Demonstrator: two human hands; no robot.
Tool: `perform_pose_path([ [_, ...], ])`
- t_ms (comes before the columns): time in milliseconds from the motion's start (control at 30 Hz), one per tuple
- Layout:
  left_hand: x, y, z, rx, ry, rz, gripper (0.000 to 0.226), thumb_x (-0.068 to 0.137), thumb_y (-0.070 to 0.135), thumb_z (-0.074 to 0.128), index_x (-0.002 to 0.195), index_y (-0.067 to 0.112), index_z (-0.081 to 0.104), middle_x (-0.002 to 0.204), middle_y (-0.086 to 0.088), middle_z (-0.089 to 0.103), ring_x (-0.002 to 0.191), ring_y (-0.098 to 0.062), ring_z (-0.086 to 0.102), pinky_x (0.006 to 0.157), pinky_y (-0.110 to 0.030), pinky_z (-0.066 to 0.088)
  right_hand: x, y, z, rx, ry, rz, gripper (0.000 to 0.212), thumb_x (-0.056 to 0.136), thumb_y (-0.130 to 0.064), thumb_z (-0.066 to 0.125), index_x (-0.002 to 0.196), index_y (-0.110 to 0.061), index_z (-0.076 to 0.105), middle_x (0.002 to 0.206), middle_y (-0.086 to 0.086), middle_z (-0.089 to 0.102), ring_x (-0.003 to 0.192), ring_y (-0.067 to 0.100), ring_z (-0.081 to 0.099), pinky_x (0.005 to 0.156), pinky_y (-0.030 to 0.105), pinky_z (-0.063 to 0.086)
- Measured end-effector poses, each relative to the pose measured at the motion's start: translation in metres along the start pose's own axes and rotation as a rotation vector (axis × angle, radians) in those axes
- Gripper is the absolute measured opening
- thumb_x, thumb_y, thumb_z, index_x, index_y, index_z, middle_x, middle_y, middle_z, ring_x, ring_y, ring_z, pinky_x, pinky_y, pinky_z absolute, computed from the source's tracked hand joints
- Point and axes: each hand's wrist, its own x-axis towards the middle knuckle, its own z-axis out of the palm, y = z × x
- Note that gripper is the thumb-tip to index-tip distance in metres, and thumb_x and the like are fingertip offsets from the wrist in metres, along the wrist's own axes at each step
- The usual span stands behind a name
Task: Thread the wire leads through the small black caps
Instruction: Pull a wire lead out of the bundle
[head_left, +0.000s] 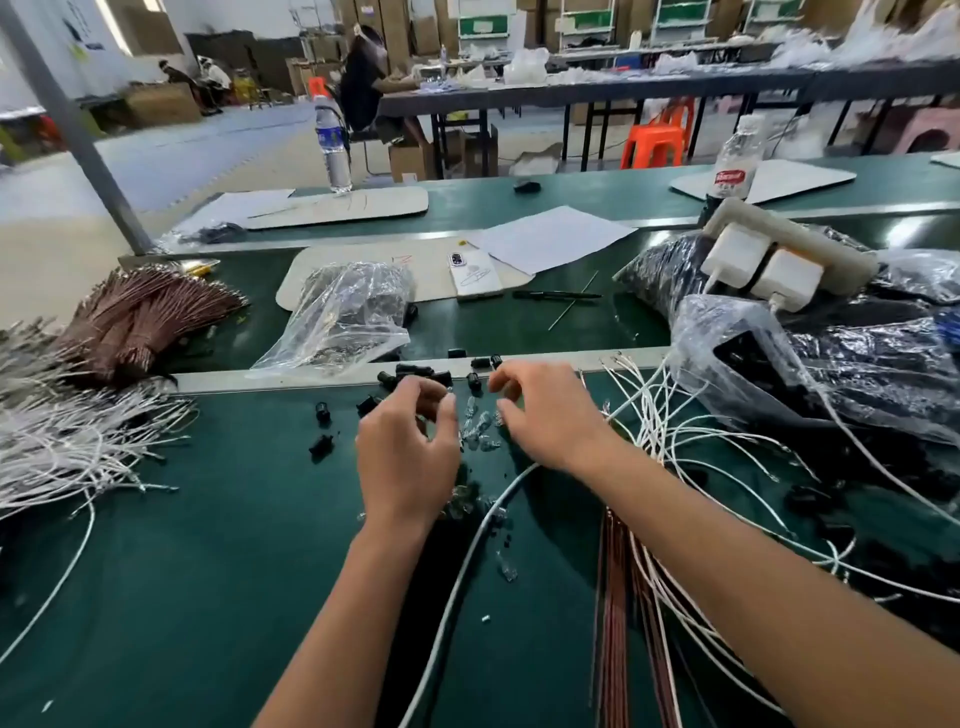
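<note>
Small black caps (415, 371) lie scattered at the far edge of the green mat (208, 571). The left hand (408, 457) and right hand (545, 415) hover with curled fingers; whether either pinches anything is unclear. White wire leads (644, 415) at right look light and springy, best pinched near the tip.

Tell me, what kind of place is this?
Probably a small factory's hand-assembly floor. Long green workbenches stand in rows, bundles of white wire leads and loose small black caps cover this one, and stacked cardboard boxes line the back wall.
</note>
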Motion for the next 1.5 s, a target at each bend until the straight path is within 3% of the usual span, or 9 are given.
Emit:
perform_pose_path([
  [167,-0.004,-0.003,0.0,0.067,0.003,0.12,0.005,0.093,0.024,0.067,0.088,0.024,0.065,0.073,0.016,0.063,0.063,-0.002,0.056,0.059,-0.025,0.044,0.043,0.002,0.021,-0.301,-0.14,-0.133,0.046,0.102,-0.007,0.044,0.144,-0.021,0.056,0.149,0.003,0.047,0.128,0.03,0.043,0.107,0.044,0.046],
  [433,-0.002,0.009,0.002,-0.084,0.051,-0.027,0.008,0.094,0.024,0.065,0.086,0.022,0.065,0.074,0.012,0.065,0.067,-0.01,0.06,0.064,-0.033,0.051,0.053,0.015,0.017,-0.258,-0.038,-0.071,0.018,0.099,-0.018,0.066,0.113,-0.01,0.075,0.117,0.01,0.058,0.11,0.029,0.061,0.093,0.034,0.048],
  [600,-0.006,0.014,0.002,-0.172,0.025,-0.104,0.006,0.095,0.023,0.067,0.089,0.022,0.067,0.075,0.013,0.067,0.072,-0.004,0.063,0.063,-0.017,0.049,0.031,0.02,-0.005,-0.061,0.09,-0.03,0.015,0.093,-0.026,0.075,0.106,-0.018,0.078,0.112,0.006,0.054,0.109,0.022,0.053,0.097,0.031,0.045],
  [733,-0.004,0.016,0.004,-0.498,-0.148,-0.294,0.02,0.093,0.026,0.073,0.111,0.016,0.07,0.088,-0.002,0.075,0.075,-0.012,0.073,0.062,-0.027,0.06,-0.01,0.006,-0.019,0.134,0.089,-0.141,0.012,0.084,-0.019,0.084,0.094,-0.016,0.08,0.09,0.0,0.067,0.086,0.016,0.06,0.083,0.031,0.049],
  [833,-0.009,0.022,0.008,-0.634,-0.232,-0.338,0.01,0.092,0.016,0.074,0.094,0.007,0.075,0.082,-0.009,0.077,0.072,-0.025,0.076,0.066,-0.033,0.062,-0.041,-0.003,-0.021,0.171,0.087,-0.178,0.012,0.082,-0.012,0.083,0.094,-0.014,0.08,0.085,-0.002,0.067,0.082,0.012,0.059,0.078,0.023,0.046],
  [967,-0.013,0.019,0.012,-0.577,-0.188,-0.313,0.009,0.09,0.014,0.076,0.082,0.009,0.076,0.074,-0.008,0.076,0.069,-0.027,0.075,0.071,-0.04,0.064,-0.065,-0.001,-0.022,0.263,0.105,-0.057,0.023,0.086,-0.018,0.084,0.108,-0.015,0.077,0.092,-0.004,0.072,0.083,0.01,0.066,0.08,0.019,0.052],
  [1200,-0.015,0.02,0.014,-0.572,-0.224,-0.298,0.009,0.082,0.013,0.083,0.082,0.021,0.08,0.077,0.001,0.077,0.076,-0.02,0.074,0.076,-0.03,0.061,-0.095,0.035,-0.04,0.177,0.235,0.112,0.005,0.089,-0.012,0.077,0.091,-0.016,0.078,0.081,-0.009,0.073,0.074,0.001,0.066,0.074,0.012,0.05],
  [1333,-0.02,0.025,0.019,-0.64,-0.312,-0.353,0.018,0.088,-0.004,0.071,0.094,0.011,0.079,0.087,-0.002,0.079,0.085,-0.019,0.077,0.087,-0.032,0.06,-0.103,0.053,-0.046,0.189,0.351,0.268,0.008,0.092,-0.01,0.073,0.09,-0.016,0.078,0.076,-0.011,0.071,0.071,-0.001,0.065,0.068,0.006,0.046],
  [1500,-0.025,0.028,0.018,-0.785,-0.343,-0.334,0.024,0.089,-0.013,0.066,0.107,0.002,0.069,0.093,-0.012,0.078,0.086,-0.028,0.076,0.085,-0.033,0.061,-0.103,0.046,-0.042,0.041,0.308,0.276,0.013,0.09,-0.027,0.079,0.081,-0.019,0.071,0.077,-0.007,0.067,0.07,0.011,0.061,0.076,0.036,0.055],
])
